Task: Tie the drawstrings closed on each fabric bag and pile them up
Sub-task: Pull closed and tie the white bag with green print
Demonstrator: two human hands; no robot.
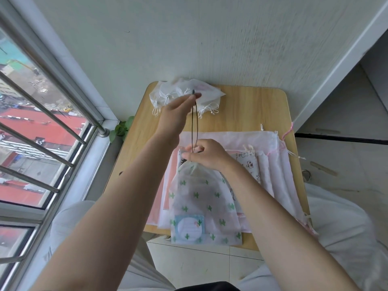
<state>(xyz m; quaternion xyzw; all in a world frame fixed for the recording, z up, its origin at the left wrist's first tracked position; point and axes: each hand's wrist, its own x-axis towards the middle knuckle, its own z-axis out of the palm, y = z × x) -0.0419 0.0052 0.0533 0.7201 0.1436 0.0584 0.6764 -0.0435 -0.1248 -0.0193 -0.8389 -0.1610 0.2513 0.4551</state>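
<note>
A white fabric bag with green cactus print (201, 200) lies lengthwise on top of other bags near the table's front edge, its mouth gathered tight. My right hand (206, 154) pinches that gathered neck. My left hand (178, 111) is raised further back, gripping the end of the dark drawstring (195, 127), which runs taut down to the neck. A pile of white bags (184, 95) with knotted white cords sits at the table's far left corner. Several flat pink and printed bags (273, 164) lie spread under and to the right of the cactus bag.
The small wooden table (241, 110) stands against a white wall. A window with metal bars (42, 127) runs along the left, with a green plant (121, 129) by the sill. My legs in light trousers are under the table's front edge. Tiled floor lies to the right.
</note>
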